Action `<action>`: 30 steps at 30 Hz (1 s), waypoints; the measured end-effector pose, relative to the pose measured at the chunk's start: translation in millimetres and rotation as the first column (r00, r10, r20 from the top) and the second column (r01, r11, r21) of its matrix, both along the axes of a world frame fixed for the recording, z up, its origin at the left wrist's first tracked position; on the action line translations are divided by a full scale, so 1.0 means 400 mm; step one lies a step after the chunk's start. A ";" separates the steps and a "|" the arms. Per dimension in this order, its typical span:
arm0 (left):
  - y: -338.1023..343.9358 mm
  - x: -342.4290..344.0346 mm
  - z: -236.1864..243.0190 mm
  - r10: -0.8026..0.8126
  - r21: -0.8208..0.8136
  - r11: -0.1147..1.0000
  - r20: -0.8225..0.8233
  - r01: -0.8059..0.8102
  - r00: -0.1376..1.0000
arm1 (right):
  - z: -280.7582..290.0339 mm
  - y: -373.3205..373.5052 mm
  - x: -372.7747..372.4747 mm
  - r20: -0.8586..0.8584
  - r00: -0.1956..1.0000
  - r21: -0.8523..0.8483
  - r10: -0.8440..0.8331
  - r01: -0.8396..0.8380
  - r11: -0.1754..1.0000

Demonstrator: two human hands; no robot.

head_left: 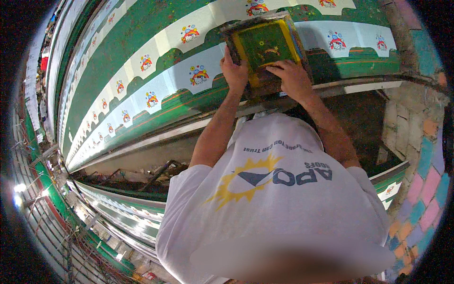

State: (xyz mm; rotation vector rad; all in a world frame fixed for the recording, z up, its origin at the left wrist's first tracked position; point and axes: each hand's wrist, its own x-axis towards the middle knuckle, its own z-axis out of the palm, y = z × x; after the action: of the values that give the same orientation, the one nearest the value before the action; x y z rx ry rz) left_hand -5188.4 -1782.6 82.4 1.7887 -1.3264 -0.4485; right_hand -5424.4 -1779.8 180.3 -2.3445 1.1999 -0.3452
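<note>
A screen-printing frame (297,35) with a dark mesh and yellow inner border lies on a green printing table (189,97). My left hand (234,73) is closed on the frame's left side near its lower corner. My right hand (292,79) lies over the lower right of the frame, fingers bent and closed at a brownish band under the mesh; what they grip there is hard to make out. Part of a white scalloped cut piece (314,35) with a colourful cartoon print shows right of the frame, and another such piece (182,73) lies left of it.
Several more printed pieces run in rows along the long table. A raised rail (331,90) borders its near edge, above a dark gap (350,111). Another green table (120,196) with pieces lies behind on the left. A wall of coloured blocks (425,189) stands at right.
</note>
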 end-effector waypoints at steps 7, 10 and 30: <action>0.014 -0.009 0.019 -0.002 0.005 1.000 0.027 0.002 1.000 | -0.060 -0.199 0.068 0.060 0.998 -0.120 -0.034 0.041 0.992; 0.014 -0.011 0.032 -0.005 0.027 1.000 -0.029 0.006 1.000 | -0.043 -0.342 0.086 -0.078 0.995 -0.034 0.060 -0.063 0.997; 0.008 -0.015 0.010 -0.023 -0.053 0.998 -0.112 0.017 0.993 | 0.007 -0.091 0.013 -0.131 0.991 0.173 0.027 -0.004 0.985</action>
State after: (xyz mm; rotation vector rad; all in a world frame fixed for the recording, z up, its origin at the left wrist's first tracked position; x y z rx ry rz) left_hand -5194.6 -1779.2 86.5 1.6837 -1.2672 -0.5141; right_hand -5419.3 -1816.3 183.0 -2.2537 1.2197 -0.0759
